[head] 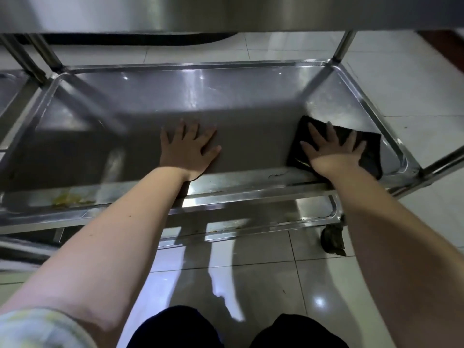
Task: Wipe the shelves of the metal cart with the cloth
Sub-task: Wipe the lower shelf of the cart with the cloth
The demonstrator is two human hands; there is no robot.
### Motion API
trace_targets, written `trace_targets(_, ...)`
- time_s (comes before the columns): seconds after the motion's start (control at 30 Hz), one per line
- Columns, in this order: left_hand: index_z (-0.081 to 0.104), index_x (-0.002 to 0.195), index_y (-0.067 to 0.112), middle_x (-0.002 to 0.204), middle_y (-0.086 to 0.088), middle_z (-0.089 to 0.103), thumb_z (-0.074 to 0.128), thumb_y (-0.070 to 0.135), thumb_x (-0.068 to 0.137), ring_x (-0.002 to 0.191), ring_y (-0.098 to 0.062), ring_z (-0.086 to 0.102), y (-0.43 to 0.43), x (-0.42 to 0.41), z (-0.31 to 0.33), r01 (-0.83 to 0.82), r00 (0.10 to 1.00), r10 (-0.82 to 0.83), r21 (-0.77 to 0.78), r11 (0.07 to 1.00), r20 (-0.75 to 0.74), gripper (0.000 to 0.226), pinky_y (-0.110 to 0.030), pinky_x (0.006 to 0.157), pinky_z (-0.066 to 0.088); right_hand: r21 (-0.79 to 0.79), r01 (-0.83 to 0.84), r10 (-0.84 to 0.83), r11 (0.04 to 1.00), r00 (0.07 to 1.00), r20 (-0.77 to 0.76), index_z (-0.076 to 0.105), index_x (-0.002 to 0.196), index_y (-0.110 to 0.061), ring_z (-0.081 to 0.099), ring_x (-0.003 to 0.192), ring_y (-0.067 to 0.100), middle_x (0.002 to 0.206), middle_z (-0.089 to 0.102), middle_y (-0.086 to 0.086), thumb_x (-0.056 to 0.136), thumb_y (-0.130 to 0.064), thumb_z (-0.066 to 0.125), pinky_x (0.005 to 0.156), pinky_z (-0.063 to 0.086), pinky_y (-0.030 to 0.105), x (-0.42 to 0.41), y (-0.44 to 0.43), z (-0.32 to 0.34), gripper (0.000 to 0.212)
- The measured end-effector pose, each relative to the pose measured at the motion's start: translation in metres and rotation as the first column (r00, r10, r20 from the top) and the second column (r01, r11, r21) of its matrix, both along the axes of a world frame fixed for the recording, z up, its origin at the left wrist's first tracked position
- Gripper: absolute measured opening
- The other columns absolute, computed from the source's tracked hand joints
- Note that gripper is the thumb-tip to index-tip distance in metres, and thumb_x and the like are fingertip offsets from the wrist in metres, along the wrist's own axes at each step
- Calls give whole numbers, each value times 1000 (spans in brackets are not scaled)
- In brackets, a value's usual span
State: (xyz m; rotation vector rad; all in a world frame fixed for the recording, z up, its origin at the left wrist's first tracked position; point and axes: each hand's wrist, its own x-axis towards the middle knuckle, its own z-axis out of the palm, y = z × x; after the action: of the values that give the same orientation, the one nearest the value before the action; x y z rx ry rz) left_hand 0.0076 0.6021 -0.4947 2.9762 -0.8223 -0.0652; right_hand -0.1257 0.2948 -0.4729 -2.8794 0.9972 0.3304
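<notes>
The metal cart's middle shelf [200,96] is a shallow steel tray that fills the centre of the head view. My right hand [331,151] lies flat with spread fingers on a dark cloth [369,151], pressing it onto the shelf's near right corner. My left hand [188,149] rests flat and open on the bare steel near the shelf's front middle, holding nothing. A yellowish stain [70,199] marks the front rim at the left. Part of the lower shelf [276,217] shows beneath the front rail.
The upper shelf [226,13] overhangs the top of the view. Upright posts stand at the back left [47,54] and back right [344,46]. A second cart shelf [10,91] sits at the far left. A caster wheel [332,239] rests on the glossy tiled floor [414,84].
</notes>
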Motion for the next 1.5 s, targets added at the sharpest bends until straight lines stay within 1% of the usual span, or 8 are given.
trace_targets(0.27, 6, 153, 46, 165, 5, 2, 14, 65, 93, 151, -26, -3, 6, 2, 2, -8, 1000, 8, -2, 1000, -21, 64, -63, 115, -2, 3, -503, 498, 864, 855, 148, 3, 147, -59, -10, 148, 41, 163, -2, -17, 89, -77, 20, 116, -12, 57, 32, 135, -5, 63)
trace_targets(0.5, 7, 151, 53, 165, 6, 4, 14, 72, 93, 151, -27, 1, 3, 4, -1, -5, 1000, 5, 3, 1000, -7, 62, -62, 116, 0, -12, -88, 88, 996, 995, 46, 1, 148, -59, -5, 150, 36, 163, -2, -18, 89, -77, 20, 119, -4, 56, -35, -78, 1, 64)
trace_targets(0.63, 8, 151, 53, 165, 5, 7, 18, 70, 94, 151, -27, 2, 0, -1, -1, -20, 1000, 20, -3, 1000, -9, 59, -62, 116, 3, -13, -18, 18, 1000, 1000, 8, -3, 149, -56, -10, 148, 41, 164, -8, -14, 93, -73, 17, 116, -9, 60, -42, -81, 5, 62)
trace_targets(0.9, 6, 151, 51, 165, 5, 7, 5, 75, 90, 151, -27, 4, 4, 1, 1, -15, 1000, 15, 25, 1000, -11, 65, -60, 116, 6, 100, -541, 528, 835, 839, 130, 4, 146, -60, -19, 146, 42, 163, -7, -17, 88, -76, 21, 112, -17, 60, -2, 105, -2, 63)
trace_targets(1.0, 11, 152, 48, 165, 5, 9, 14, 69, 95, 150, -27, 8, 3, 4, 1, -7, 1000, 7, 43, 999, 3, 62, -60, 114, 10, 103, -513, 495, 852, 854, 161, 3, 145, -63, -15, 148, 34, 162, -6, -22, 85, -81, 24, 115, -18, 54, -13, 55, 1, 66)
trace_targets(1.17, 10, 152, 49, 165, 6, 8, 17, 69, 96, 151, -27, 6, 2, 5, -2, -6, 1000, 6, 37, 999, -2, 60, -61, 115, 9, 86, -138, 137, 987, 990, 27, -2, 146, -61, -13, 149, 35, 162, -7, -20, 87, -80, 26, 118, -10, 55, -56, -81, 9, 68)
trace_targets(1.3, 9, 151, 51, 165, 6, 8, 17, 69, 95, 151, -28, 6, -3, 2, -3, -19, 1000, 19, 38, 999, -14, 60, -62, 114, 9, 28, -38, 38, 999, 999, 0, -6, 148, -56, -14, 147, 43, 163, -11, -14, 92, -75, 20, 115, -9, 62, -53, -72, 9, 65)
trace_targets(1.5, 6, 151, 52, 165, 5, 9, 11, 69, 94, 150, -30, 10, -1, 4, -3, -5, 1000, 4, 47, 999, 12, 59, -62, 112, 13, 105, -498, 492, 861, 867, 80, 3, 149, -57, -22, 143, 47, 163, -10, -15, 90, -75, 24, 108, -19, 65, -1, 120, 5, 66)
